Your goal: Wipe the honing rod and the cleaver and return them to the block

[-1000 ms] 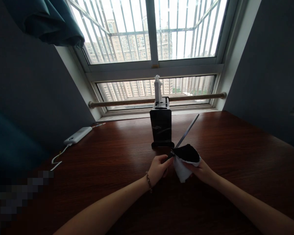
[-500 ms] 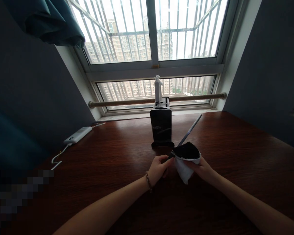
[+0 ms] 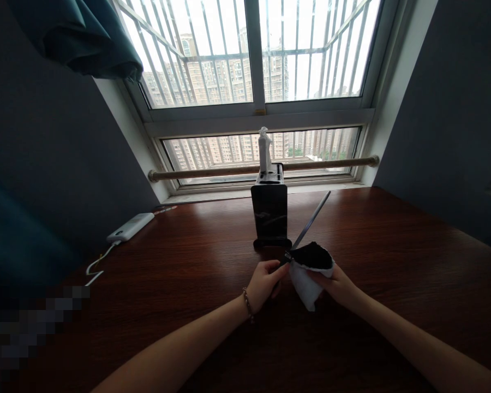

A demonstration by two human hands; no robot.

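Note:
My left hand (image 3: 265, 281) is closed around the dark handle of a long knife (image 3: 312, 219). Its narrow grey blade slants up and to the right above the table. In my right hand (image 3: 340, 284) is a cloth (image 3: 309, 288), black on its upper face and white beneath, with one corner hanging down. The cloth's left edge lies beside the base of the blade; whether it touches the metal I cannot tell. Just beyond the hands stands a black knife block (image 3: 269, 210), with a white-wrapped upright item (image 3: 264, 152) sticking up at its top.
Both hands are over a reddish-brown wooden table (image 3: 196, 245). A white power strip (image 3: 131, 228) with a white cable lies at the left edge. Behind the table are a barred window (image 3: 311, 71) and a horizontal rail (image 3: 213, 171). A blue-green curtain (image 3: 82, 43) hangs upper left.
The knife blade's tip has shifted slightly left, and the cloth has moved a little left and down with my right hand. My left hand keeps its hold, almost still.

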